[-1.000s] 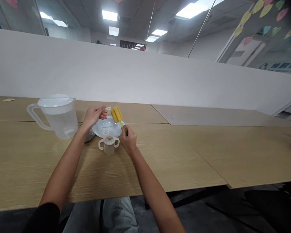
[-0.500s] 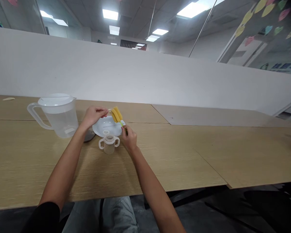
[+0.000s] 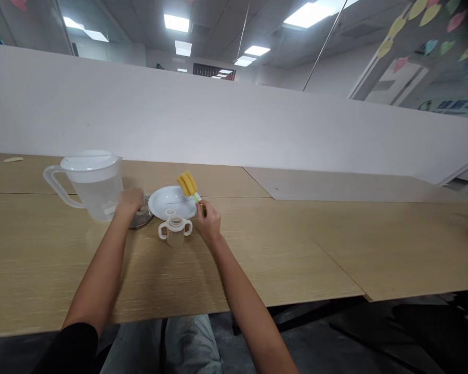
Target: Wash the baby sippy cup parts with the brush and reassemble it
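In my right hand (image 3: 208, 218) is a sponge brush (image 3: 186, 184), its yellow foam head raised above the plate's right side and its green handle between my closed fingers. My left hand (image 3: 131, 201) is curled low beside the dark clear dish (image 3: 141, 220), just right of the pitcher. A small clear piece shows by its fingers, but whether they grip it is hidden. A translucent two-handled baby cup (image 3: 175, 235) stands upright, without a lid, in front of the white plate (image 3: 161, 199).
A large translucent pitcher (image 3: 97, 187) with a white lid stands at the left, handle pointing left. Behind the wooden table (image 3: 281, 244) runs a low white partition (image 3: 218, 124). A pale flat object (image 3: 13, 159) lies at the far left.
My left hand has moved left and down from the brush head to the dark dish, taking the small clear piece away from the foam. My right hand stays put with the brush.
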Tool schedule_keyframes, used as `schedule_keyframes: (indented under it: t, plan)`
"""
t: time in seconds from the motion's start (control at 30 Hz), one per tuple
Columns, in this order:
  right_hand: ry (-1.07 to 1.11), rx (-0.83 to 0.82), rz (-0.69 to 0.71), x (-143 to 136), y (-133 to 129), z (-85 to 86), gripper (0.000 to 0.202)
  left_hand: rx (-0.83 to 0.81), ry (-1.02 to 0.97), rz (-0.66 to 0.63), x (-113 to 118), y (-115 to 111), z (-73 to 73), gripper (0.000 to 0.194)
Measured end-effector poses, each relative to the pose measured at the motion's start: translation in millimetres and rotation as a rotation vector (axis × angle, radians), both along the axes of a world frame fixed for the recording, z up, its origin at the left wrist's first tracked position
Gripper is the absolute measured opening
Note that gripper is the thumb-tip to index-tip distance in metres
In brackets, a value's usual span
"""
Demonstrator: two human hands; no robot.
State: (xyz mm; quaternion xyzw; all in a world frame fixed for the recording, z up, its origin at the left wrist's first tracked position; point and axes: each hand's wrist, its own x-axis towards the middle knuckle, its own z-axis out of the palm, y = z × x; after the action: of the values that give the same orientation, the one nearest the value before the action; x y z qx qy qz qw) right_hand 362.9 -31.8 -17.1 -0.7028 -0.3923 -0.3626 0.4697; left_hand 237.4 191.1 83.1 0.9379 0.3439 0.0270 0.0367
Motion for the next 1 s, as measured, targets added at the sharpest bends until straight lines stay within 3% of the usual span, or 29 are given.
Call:
schedule_keyframes:
  t: [0.13, 0.27, 0.4, 0.47, 0.63, 0.77, 0.87, 1.0]
  plan:
    - [-0.017, -0.029, -0.010, -1.2, -0.8, -0.1, 0.028, -0.058, 0.055, -0.023, 2.9, -2.1, -7.9, 0.021]
    - [-0.021, -0.025, -0.022, -1.4, -1.1, 0.8, 0.028, -0.023, 0.062, -0.041, 0.3, -7.1, 5.5, 0.031]
    - [-0.022, -0.027, -0.030, -0.4, -0.6, 0.4, 0.029, 0.047, -0.174, -0.275, 10.4, -27.7, 12.9, 0.031]
    - [-0.021, -0.021, -0.027, -0.1, -0.8, 0.4, 0.028, -0.039, -0.183, -0.407, 21.2, -39.6, 4.6, 0.025]
    - [-0.011, -0.008, -0.012, -0.3, -1.3, 1.5, 0.028, -0.149, -0.091, -0.383, 41.5, -48.5, -30.2, 0.025]
    - [0.015, -0.003, -0.004, -0.4, -0.4, 2.3, 0.029, -0.161, -0.127, -0.413, 41.6, -38.7, -33.7, 0.032]
    - [0.066, 0.044, 0.003, -0.7, -0.8, 4.7, 0.030, -0.269, -0.396, -0.405, 38.3, -34.6, -19.4, 0.044]
    - [0.108, 0.099, -0.028, -2.8, -1.7, 8.3, 0.031, -0.624, -0.921, -0.322, 35.2, -45.5, 4.0, 0.052]
